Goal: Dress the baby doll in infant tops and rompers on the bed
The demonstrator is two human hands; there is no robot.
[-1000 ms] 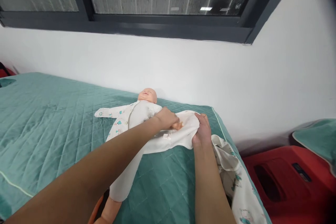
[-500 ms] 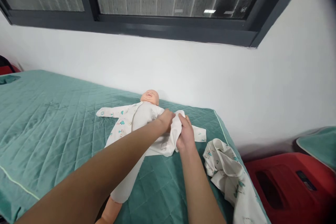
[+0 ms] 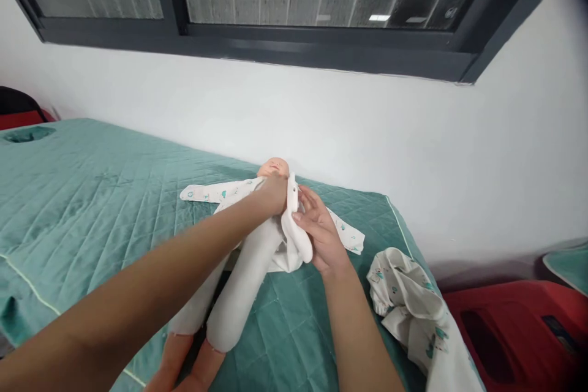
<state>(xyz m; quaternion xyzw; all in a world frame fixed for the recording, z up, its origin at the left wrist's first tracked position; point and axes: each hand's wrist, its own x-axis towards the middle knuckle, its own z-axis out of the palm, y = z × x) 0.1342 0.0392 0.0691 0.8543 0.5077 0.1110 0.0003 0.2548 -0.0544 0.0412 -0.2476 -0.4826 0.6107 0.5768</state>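
Observation:
A baby doll [image 3: 274, 166] lies on its back on the green quilted bed cover, its white-clad legs towards me. Beneath and around it is a white printed baby shirt [image 3: 351, 237], with one sleeve spread out on each side. My left hand [image 3: 275, 193] is closed at the doll's chest, just below the head; the shirt's raised edge hides its fingertips and what they hold. My right hand [image 3: 321, 229] grips the bunched front panel of the shirt, thumb on the near side and fingers behind it.
Crumpled printed baby clothing [image 3: 408, 300] lies at the bed's right edge. Beyond that edge stands a red plastic piece [image 3: 519, 324]. The green quilted cover [image 3: 124, 190] stretches left, and a white wall [image 3: 367, 128] with a dark-framed window [image 3: 312, 52] rises behind.
My left hand has moved up towards the doll's head. The shirt panel is lifted more upright, and my right fingers have spread along it. The view has shifted slightly, showing both doll legs.

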